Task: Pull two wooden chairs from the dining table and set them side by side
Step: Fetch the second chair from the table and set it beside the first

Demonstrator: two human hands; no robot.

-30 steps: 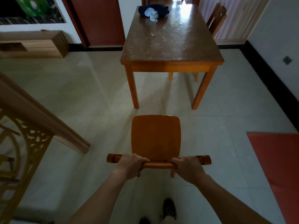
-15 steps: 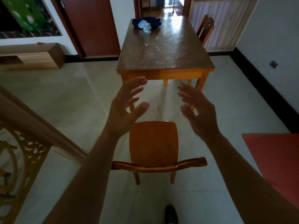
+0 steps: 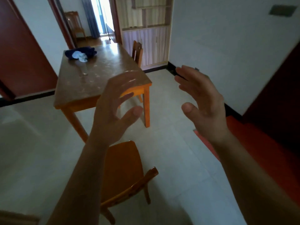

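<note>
Head view: left hand (image 3: 113, 108) and right hand (image 3: 203, 101) hang spread and empty above the pulled-out chair (image 3: 125, 169), left forearm crossing its seat; second chair (image 3: 137, 53) stays tucked beyond the dining table (image 3: 97, 75), dark cloth (image 3: 81, 53) on top, red mat (image 3: 253, 143) at right

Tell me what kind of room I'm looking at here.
Most likely the dining area of a home: a wooden dining table with a matching chair at its far side, another chair pulled out on the tiled floor, and a built-in cabinet behind.
</note>
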